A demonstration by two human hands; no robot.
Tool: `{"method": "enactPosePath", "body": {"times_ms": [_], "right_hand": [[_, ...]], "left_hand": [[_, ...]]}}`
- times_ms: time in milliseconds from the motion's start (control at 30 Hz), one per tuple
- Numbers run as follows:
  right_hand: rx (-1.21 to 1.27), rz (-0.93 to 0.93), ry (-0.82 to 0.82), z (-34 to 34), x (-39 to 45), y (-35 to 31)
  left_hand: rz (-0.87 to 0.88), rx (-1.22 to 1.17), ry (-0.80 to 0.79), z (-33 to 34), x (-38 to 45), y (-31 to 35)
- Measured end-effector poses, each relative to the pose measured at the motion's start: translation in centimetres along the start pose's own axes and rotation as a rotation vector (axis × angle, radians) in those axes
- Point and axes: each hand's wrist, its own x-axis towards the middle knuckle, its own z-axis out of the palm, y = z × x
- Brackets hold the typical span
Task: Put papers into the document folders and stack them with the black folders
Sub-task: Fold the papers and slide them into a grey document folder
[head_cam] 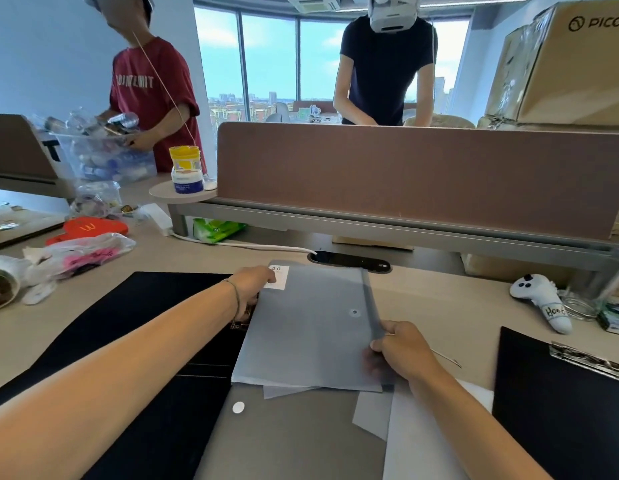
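Observation:
A translucent grey document folder (308, 327) with a snap button and a white label lies mid-desk, held by both hands. My left hand (254, 284) grips its far left corner by the label. My right hand (401, 351) pinches its right edge at the flap. White paper edges stick out below it. Under it lies another grey folder (284, 434) with a white snap. Loose white papers (405, 441) rest at the lower right. Black folders (128, 327) are spread on the left, and a black clipboard folder (557, 400) sits on the right.
A brown desk divider (405, 178) runs across the back, with two people standing behind it. Plastic bags (76, 254) and clutter fill the left side. A white game controller (540, 299) and a glass jar (578, 303) stand at the right. A cable port (349, 261) lies beyond the folder.

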Motion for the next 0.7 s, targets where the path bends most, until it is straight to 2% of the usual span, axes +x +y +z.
{"method": "enactPosePath", "body": {"times_ms": [233,300,400,467,567,700], "right_hand": [[0.083,0.022,0.013,-0.5,0.3,0.3],[0.036,0.012,0.038,-0.5,0.2,0.0],[-0.069,-0.036,0.075,-0.6,-0.2,-0.2],[-0.055,-0.026,0.067,-0.6,-0.3,-0.1],[-0.026,-0.012,0.069,-0.5,-0.6,-0.2],[0.001,0.009,0.086,-0.4,-0.5,-0.1]], "left_hand": [[0.179,0.526,-0.106,2.9,-1.2,-2.2],[0.177,0.349,-0.062,3.3,-1.6,-2.0],[0.056,-0.089,-0.028,2.2,-1.2,-0.7],[-0.009,-0.186,-0.029,1.1,-1.4,-0.2],[-0.083,-0.074,-0.081,0.5,-1.0,0.3],[0.002,0.245,-0.089,2.7,-0.8,0.0]]}}
